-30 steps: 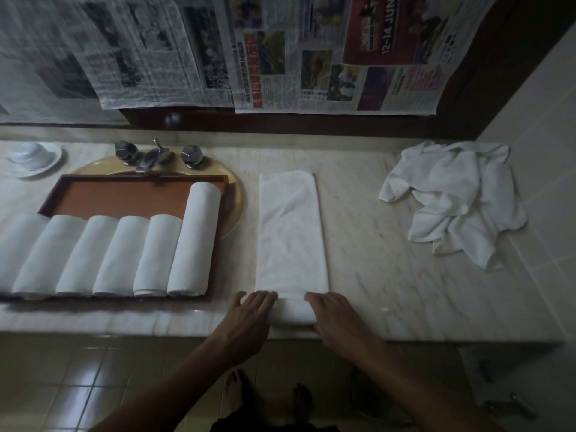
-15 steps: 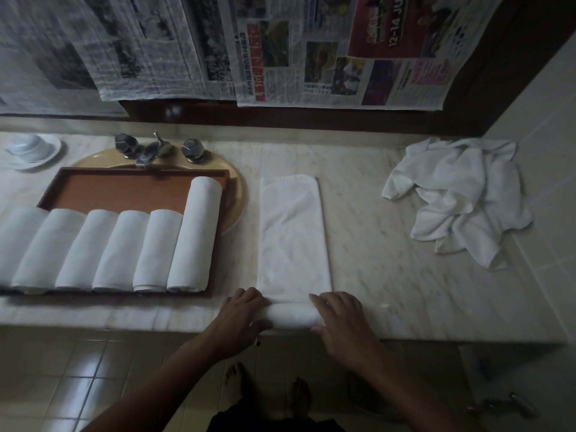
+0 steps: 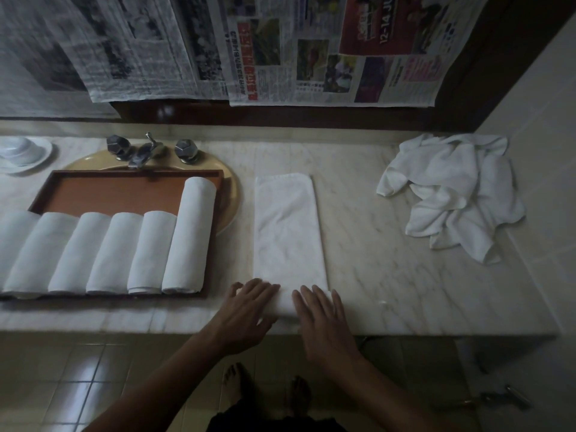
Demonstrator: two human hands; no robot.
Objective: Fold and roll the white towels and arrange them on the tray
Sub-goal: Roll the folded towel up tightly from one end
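Head view, looking down on a pale veined marble counter [image 3: 389, 275]. A white towel folded into a long narrow strip [image 3: 288, 232] is laid on the counter between the tray and the loose pile, its length running away from the person; its near end is rolled into a short cylinder at the counter's front edge. The left hand [image 3: 246, 310] is laid over the left part of this rolled end, the right hand [image 3: 321, 319] over the right part; the fingers [image 3: 314, 294] of both are extended and pressed flat on the cloth, nothing being clasped, and the hands are kept apart by a narrow gap of towel.

To the left, a rectangular reddish-brown tray [image 3: 124, 188] is set over a yellow oval basin [image 3: 229, 194], just below a metal tap with two faceted handles [image 3: 146, 149]. Six rolled white towels [image 3: 103, 254] are lined side by side along the tray's near edge, each touching the next – the rightmost roll [image 3: 190, 235] is visibly longer and reaches the tray's far rim.

At the right end of the counter, against the tiled wall, a crumpled heap of unfolded white towels [image 3: 452, 194] is seen, well apart from the strip; a white dish on a saucer [image 3: 21, 151] is placed at the far left; sheets of newspaper [image 3: 311, 48] are hung across the back wall.
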